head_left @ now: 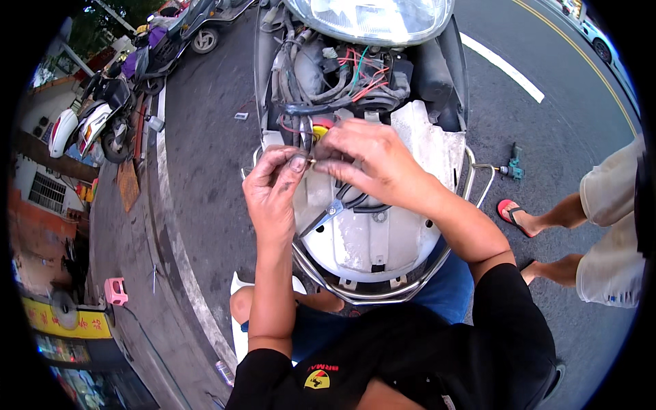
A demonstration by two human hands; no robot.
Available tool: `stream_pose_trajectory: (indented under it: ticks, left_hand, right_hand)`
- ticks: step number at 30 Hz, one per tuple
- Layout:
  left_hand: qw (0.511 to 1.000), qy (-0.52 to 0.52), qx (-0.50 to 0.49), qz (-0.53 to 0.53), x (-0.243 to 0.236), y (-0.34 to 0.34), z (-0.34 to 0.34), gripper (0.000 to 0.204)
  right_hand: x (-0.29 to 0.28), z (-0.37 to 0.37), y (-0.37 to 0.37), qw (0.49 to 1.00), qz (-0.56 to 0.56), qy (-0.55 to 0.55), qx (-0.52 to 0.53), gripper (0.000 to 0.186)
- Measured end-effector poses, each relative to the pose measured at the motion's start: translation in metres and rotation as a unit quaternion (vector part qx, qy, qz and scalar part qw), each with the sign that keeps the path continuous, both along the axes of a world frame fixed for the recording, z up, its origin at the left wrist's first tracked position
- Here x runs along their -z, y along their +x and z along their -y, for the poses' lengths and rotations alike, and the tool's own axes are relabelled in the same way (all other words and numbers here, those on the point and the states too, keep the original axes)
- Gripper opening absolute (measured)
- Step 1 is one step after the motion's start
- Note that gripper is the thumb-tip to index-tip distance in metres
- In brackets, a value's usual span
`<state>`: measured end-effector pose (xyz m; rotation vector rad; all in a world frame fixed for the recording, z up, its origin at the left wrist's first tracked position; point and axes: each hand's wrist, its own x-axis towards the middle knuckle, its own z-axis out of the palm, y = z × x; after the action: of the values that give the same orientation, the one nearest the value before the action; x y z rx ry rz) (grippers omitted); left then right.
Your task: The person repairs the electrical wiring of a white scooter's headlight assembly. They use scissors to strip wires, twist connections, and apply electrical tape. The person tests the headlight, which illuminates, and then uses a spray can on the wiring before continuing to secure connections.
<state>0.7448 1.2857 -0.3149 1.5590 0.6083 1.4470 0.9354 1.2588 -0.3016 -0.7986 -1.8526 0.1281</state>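
Both my hands meet over the front of an opened scooter, fingertips pinched around a thin wire (311, 161) with what looks like a small metal end. My left hand (272, 193) is closed on it from the left; my right hand (369, 164) pinches near it from the right, partly hiding a yellow-and-red round item (319, 129). Below my fingers, pliers or cutters (331, 210) with black handles lie on the pale front plastic (393, 249). Above are bundled cables (294, 89), red and green wires (355, 70) and the headlamp (369, 15).
Another person's bare legs (564, 266) and red flip-flop (514, 215) are close on the right, beside a teal tool (511, 171). Parked scooters (92, 123), a pink stool (116, 292) and a shopfront are on the left. A car (601, 48) is at upper right.
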Motion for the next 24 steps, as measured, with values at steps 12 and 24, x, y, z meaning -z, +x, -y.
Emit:
stream_pose_trajectory:
  ticks: [12,24]
  left_hand:
    - [0.947,0.2,-0.159,-0.192,-0.005,-0.004,0.003,0.014]
    - [0.972,0.158,-0.093,-0.147,-0.001,-0.007,-0.008,0.014]
  right_hand:
    - [0.005,0.004,-0.006,0.998,-0.035,-0.056,-0.003,0.03]
    - [0.008,0.0,-0.008,0.991,-0.07,-0.113,-0.018,0.022]
